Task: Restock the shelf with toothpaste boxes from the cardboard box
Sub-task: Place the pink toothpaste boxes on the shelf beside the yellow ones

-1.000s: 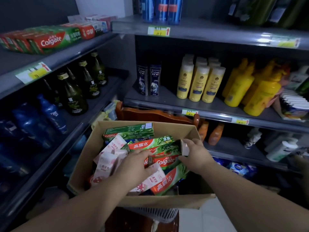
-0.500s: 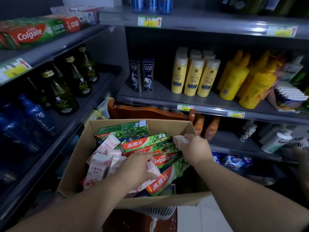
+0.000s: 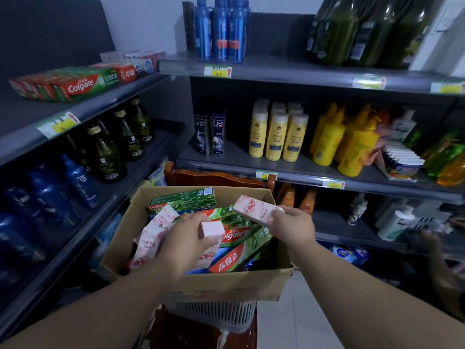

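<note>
Looking down past two bare forearms into an open cardboard box (image 3: 226, 285), set on a white slatted basket (image 3: 214, 313). Grips a pink toothpaste box (image 3: 212, 229) in the left hand (image 3: 186, 238), fingers curled round it, square end showing, just above the packed contents. Holds a second pink toothpaste box (image 3: 254, 209) in the right hand (image 3: 293, 226), thumb and fingers wrapped round one end, the other end tilted up and leftward over the far right corner of the carton. Shows, beneath both hands, long green and red Colgate boxes (image 3: 236, 250) lying slanted across the carton, with more pink boxes (image 3: 151, 243) standing along its left side and a green Colgate box (image 3: 181, 200) flat against the far wall. Meets, just behind the carton, a curved brown wooden chair back (image 3: 214, 176). Turns left to a grey shelf unit (image 3: 25, 114): blue bottles (image 3: 78, 182) and dark green bottles (image 3: 110, 157) on the middle level, and above them a row of shelved Colgate boxes (image 3: 75, 85) lying flat, with paler boxes further back. Faces, straight ahead, dark shampoo bottles (image 3: 210, 132) beside yellow bottles (image 3: 276, 137), and on the highest level tall blue cans (image 3: 221, 28).
</note>
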A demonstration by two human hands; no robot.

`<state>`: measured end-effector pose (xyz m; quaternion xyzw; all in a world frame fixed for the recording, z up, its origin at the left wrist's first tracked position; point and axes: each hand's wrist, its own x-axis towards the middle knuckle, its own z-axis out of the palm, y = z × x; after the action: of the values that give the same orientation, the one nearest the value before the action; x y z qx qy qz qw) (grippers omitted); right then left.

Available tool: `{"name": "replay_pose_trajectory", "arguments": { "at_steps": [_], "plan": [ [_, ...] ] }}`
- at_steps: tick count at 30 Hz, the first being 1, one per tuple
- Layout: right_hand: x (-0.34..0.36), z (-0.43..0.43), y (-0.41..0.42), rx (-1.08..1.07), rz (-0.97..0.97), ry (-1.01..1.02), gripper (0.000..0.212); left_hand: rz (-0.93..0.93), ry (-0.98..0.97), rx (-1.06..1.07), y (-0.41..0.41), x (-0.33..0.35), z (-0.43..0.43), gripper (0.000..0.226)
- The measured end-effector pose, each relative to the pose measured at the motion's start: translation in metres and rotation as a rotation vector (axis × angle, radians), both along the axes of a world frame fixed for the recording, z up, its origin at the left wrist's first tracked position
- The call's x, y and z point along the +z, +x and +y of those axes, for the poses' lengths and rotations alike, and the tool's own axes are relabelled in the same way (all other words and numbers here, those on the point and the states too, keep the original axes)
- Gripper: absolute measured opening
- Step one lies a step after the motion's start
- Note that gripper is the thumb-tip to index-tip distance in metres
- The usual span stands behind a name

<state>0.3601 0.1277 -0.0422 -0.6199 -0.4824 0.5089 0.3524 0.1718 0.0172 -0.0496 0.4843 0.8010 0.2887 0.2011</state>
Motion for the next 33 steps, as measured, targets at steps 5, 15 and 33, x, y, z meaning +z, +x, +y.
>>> {"name": "replay_pose_trajectory", "arguments": {
  "at_steps": [5,15,33],
  "plan": [
    [0.028,-0.036,0.005,0.02,0.599,-0.25,0.016,-0.001,0.147,0.109,0.007,0.024,-0.021,0.033],
    [0.062,-0.095,0.017,0.173,0.819,-0.216,0.034,-0.193,0.383,0.307,0.013,0.075,-0.088,0.03],
    [0.139,-0.184,-0.04,0.639,0.618,0.211,0.026,-0.292,0.642,0.552,-0.007,0.14,-0.254,0.029]
  ]
}}
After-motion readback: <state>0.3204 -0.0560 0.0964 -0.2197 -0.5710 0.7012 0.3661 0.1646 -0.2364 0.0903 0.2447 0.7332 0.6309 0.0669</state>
